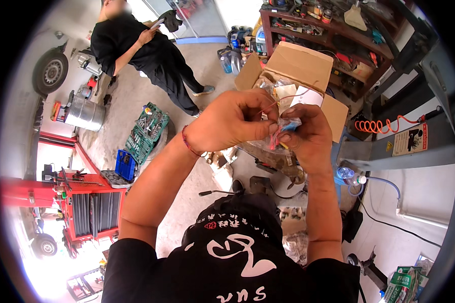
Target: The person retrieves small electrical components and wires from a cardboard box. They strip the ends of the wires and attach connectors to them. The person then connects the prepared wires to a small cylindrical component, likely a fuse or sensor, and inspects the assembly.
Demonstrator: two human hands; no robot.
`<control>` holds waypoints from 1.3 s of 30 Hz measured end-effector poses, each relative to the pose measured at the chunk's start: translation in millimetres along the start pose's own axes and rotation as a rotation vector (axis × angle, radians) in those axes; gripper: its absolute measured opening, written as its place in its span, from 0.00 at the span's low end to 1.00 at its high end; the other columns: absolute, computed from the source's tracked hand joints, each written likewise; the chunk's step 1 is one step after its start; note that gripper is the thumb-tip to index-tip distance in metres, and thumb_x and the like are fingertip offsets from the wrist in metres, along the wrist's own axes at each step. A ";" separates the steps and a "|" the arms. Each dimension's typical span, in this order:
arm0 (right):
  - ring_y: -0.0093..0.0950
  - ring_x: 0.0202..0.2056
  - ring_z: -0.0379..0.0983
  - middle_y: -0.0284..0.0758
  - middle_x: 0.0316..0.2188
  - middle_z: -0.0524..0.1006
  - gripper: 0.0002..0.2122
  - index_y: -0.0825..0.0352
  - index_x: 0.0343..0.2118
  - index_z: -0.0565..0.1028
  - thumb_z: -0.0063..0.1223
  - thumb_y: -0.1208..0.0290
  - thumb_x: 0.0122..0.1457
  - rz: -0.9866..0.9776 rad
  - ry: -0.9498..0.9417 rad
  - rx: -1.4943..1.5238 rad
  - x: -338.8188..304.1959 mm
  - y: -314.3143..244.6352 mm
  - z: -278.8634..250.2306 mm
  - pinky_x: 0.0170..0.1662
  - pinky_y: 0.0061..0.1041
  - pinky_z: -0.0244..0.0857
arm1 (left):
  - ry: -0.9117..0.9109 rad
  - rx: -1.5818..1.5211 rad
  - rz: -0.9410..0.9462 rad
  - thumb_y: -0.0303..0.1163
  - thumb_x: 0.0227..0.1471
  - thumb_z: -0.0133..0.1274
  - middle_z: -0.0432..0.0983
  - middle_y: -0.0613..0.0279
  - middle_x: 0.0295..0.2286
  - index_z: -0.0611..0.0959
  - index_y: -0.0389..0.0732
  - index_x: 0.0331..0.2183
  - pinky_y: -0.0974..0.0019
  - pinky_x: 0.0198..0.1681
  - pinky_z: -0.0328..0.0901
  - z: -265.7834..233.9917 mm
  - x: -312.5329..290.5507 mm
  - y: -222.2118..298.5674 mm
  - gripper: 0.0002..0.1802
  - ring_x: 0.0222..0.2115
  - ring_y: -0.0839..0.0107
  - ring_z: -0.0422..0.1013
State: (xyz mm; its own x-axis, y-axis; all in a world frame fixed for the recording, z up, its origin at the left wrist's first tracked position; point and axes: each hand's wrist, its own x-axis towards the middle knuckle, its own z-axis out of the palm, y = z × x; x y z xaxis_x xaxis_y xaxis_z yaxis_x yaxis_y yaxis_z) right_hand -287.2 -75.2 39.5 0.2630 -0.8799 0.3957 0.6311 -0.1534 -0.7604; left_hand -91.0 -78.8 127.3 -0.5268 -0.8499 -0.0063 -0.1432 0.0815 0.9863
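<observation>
My left hand (237, 121) is closed in a pinch, with a thin reddish wire (290, 95) running from its fingertips toward the upper right. Its thumb meets the edge of a small clear plastic bag (291, 122). Blue, red and yellow pieces show in or beside that bag, too small to name surely. My right hand (311, 136) grips the bag between thumb and curled fingers. Both hands are raised close together in front of an open cardboard box (299, 63), which holds plastic-wrapped items and a white paper (308, 97).
A person (151, 55) in black stands at the far left. Left lie a green socket set case (145, 134), a blue box (126, 164) and a red tool cart (88, 184). Cluttered shelves (333, 35) stand behind the box. A grey post (389, 146) with an orange coiled hose (384, 125) borders the right.
</observation>
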 end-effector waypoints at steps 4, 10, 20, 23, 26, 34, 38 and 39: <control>0.25 0.44 0.72 0.36 0.43 0.72 0.21 0.69 0.44 0.67 0.66 0.83 0.50 -0.010 0.049 0.043 -4.9 2.5 -3.5 0.47 0.24 0.74 | 0.058 -0.166 -0.011 0.25 0.52 0.63 0.71 0.66 0.36 0.79 0.34 0.31 0.75 0.39 0.63 6.8 -1.6 -0.6 0.08 0.36 0.81 0.66; 0.24 0.44 0.71 0.37 0.43 0.71 0.18 0.68 0.40 0.66 0.65 0.84 0.51 -0.022 0.068 0.105 -8.7 3.7 -4.7 0.48 0.24 0.73 | 0.085 -0.088 0.009 0.26 0.52 0.63 0.73 0.62 0.40 0.80 0.34 0.33 0.73 0.39 0.65 6.0 -3.7 7.1 0.08 0.35 0.78 0.68; 0.23 0.45 0.70 0.34 0.42 0.72 0.19 0.68 0.43 0.67 0.65 0.83 0.52 0.038 0.042 0.049 -10.5 1.7 -7.3 0.49 0.24 0.71 | 0.032 0.265 0.022 0.25 0.52 0.62 0.73 0.64 0.39 0.80 0.34 0.32 0.73 0.39 0.65 11.2 -2.7 13.7 0.07 0.35 0.79 0.68; 0.24 0.46 0.70 0.35 0.43 0.72 0.18 0.67 0.41 0.66 0.65 0.82 0.52 0.037 0.042 0.100 -8.6 5.1 -6.0 0.50 0.24 0.69 | 0.065 0.043 0.021 0.25 0.53 0.62 0.72 0.64 0.39 0.79 0.34 0.33 0.73 0.40 0.65 10.1 -2.7 0.0 0.08 0.36 0.78 0.68; 0.24 0.47 0.70 0.36 0.44 0.72 0.17 0.67 0.40 0.66 0.65 0.80 0.54 0.010 0.050 0.133 -7.4 9.4 -5.7 0.51 0.25 0.68 | 0.107 -0.068 0.047 0.26 0.54 0.62 0.71 0.63 0.40 0.79 0.33 0.33 0.73 0.41 0.65 12.4 -1.8 -4.8 0.08 0.36 0.78 0.68; 0.23 0.48 0.69 0.37 0.46 0.73 0.14 0.65 0.39 0.66 0.63 0.77 0.56 0.119 0.054 0.230 -5.5 10.1 -4.3 0.52 0.24 0.65 | 0.134 -0.033 0.142 0.27 0.59 0.55 0.70 0.61 0.42 0.77 0.33 0.37 0.73 0.41 0.64 13.2 -7.6 -7.3 0.07 0.39 0.79 0.67; 0.24 0.48 0.69 0.37 0.46 0.73 0.15 0.64 0.38 0.65 0.64 0.78 0.55 0.082 0.050 0.159 -5.2 17.6 -6.2 0.53 0.25 0.64 | 0.181 -0.138 0.171 0.28 0.61 0.53 0.72 0.60 0.40 0.75 0.36 0.38 0.76 0.31 0.61 15.1 -3.9 -11.3 0.06 0.29 0.82 0.65; 0.24 0.48 0.68 0.37 0.46 0.73 0.16 0.64 0.37 0.65 0.64 0.78 0.55 0.045 0.038 0.104 -4.7 22.6 -9.3 0.53 0.25 0.64 | 0.222 -0.162 0.138 0.28 0.61 0.53 0.73 0.59 0.40 0.75 0.36 0.38 0.77 0.28 0.60 15.5 -3.9 -9.1 0.06 0.27 0.83 0.64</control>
State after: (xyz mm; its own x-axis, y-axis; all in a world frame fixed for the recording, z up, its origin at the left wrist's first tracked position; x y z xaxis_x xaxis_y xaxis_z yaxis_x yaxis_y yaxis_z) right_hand -281.0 -78.7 15.6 0.2660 -0.9018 0.3407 0.6919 -0.0676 -0.7189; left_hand -100.6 -68.1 115.8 -0.3336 -0.9310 0.1483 0.0616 0.1354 0.9889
